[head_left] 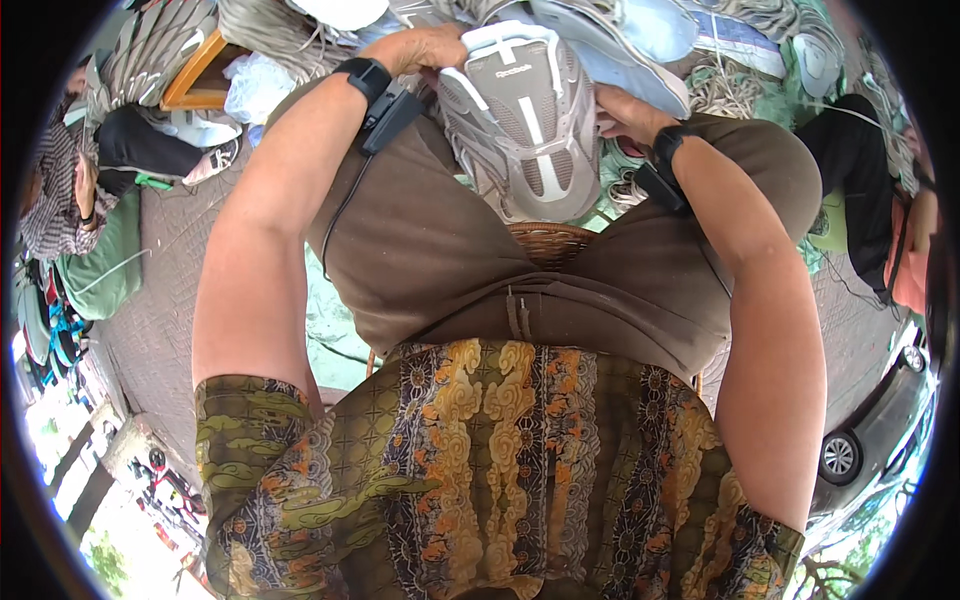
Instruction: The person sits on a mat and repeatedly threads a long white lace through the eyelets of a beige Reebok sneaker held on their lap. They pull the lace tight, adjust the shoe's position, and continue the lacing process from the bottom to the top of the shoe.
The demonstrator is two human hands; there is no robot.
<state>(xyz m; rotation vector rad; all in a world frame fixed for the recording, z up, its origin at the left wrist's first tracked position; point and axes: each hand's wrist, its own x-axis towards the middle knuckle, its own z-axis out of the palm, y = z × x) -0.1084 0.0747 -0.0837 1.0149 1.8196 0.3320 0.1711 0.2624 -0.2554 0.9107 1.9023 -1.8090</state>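
A grey mesh sneaker (pixel 527 125) with white and silver trim stands between my knees, its toe towards me and its tongue at the far end. No lace shows across its front. My left hand (pixel 425 48) is closed on its upper left edge near the collar, the fingertips partly hidden. At the shoe's right side, my right hand (pixel 630 115) grips the edge, with some fingers out of sight behind it. The sole cannot be seen.
Bundles of grey laces (pixel 265 35) and pale blue shoe pieces (pixel 630 60) are heaped beyond my knees. A wooden frame (pixel 195 75) and a clear plastic bag (pixel 258 88) lie left. A wicker seat edge (pixel 553 243) shows between my thighs. Other people sit close on both sides.
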